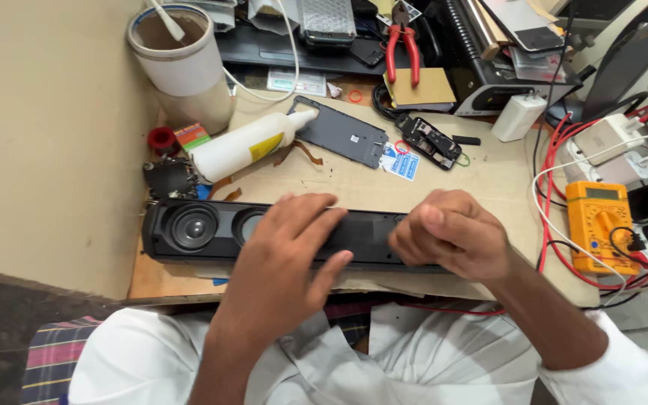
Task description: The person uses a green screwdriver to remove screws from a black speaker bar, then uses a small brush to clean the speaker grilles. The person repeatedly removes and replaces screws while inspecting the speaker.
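Note:
A long black speaker bar lies across the near edge of the workbench, its round speaker cones showing at the left end. My left hand rests flat on its middle, fingers spread and pressing down. My right hand is curled over the bar's right part, fingers bent onto its top; whether it pinches something small I cannot tell. The bar's right end is hidden under that hand.
Behind the bar lie a white glue bottle, a dark flat panel, a small circuit module and red-handled pliers. A white tub stands back left. A yellow multimeter with red and black leads sits right.

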Available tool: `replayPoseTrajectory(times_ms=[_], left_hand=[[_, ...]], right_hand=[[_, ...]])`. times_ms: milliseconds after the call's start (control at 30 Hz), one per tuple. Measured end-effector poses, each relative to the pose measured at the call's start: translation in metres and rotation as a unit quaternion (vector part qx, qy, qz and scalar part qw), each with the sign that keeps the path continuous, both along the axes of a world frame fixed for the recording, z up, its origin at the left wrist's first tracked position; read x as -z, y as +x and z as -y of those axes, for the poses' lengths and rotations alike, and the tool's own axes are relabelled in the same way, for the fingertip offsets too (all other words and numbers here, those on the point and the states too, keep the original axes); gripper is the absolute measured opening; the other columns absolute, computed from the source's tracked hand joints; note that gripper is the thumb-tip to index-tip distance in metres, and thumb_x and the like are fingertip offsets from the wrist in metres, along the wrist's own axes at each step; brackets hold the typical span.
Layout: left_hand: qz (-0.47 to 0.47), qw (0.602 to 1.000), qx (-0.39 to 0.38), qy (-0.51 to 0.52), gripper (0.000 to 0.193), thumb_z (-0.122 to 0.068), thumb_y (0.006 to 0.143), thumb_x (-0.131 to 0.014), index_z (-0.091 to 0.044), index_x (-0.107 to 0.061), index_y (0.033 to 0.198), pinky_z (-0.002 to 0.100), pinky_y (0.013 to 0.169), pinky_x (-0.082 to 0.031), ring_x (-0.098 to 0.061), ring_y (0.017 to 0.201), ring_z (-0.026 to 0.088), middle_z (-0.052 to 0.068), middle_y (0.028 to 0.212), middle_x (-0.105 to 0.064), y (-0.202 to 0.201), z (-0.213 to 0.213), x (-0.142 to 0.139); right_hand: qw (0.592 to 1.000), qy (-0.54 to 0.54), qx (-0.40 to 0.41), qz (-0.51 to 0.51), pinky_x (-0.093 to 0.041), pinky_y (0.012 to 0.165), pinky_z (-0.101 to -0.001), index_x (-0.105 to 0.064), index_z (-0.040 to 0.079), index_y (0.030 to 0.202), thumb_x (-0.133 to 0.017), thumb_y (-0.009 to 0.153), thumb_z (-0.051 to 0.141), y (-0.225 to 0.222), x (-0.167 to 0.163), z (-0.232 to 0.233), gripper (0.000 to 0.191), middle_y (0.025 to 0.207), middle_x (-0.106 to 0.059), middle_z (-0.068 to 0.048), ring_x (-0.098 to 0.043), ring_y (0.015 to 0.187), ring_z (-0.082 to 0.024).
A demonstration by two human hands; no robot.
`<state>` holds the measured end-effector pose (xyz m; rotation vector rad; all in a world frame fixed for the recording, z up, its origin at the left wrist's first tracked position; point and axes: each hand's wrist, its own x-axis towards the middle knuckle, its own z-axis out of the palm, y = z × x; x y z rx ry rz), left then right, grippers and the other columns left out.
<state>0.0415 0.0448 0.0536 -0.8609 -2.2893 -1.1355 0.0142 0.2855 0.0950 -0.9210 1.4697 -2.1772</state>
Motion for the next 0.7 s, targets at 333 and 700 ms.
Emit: replayPoseTrajectory(times_ms=[333,700], left_hand=[[-0.019,0.993,-0.084,0.086,0.029,-0.015,0.089,-0.076,-0.004,-0.069,0.114,0.052,0.117,-0.042,-0.063,0.121,0.032,0.011,0.123,-0.068,0.018,-0.002,0.01],[0.083,0.986,0.122,0.081,0.029,-0.01,0.075,-0.079,-0.006,-0.071,0.103,0.052,0.123,-0.035,-0.064,0.124,0.028,0.01,0.123,-0.072,-0.004,-0.066,0.005]], right_hand=[[0.87,-0.082,0.486,-0.03,-0.02,0.048,-0.0313,-0.036,0.009,0.072,-0.048,0.114,0.039,0.043,0.044,0.05,0.053,0.057,-0.026,0.002,-0.02,0.05,-0.011],[0.996,0.067,0.062,-0.004,-0.034,0.054,-0.0334,-0.043,0.004,0.07,-0.047,0.112,0.035,0.008,0.017,-0.018,0.052,0.059,-0.043,-0.005,-0.038,0.055,-0.016]])
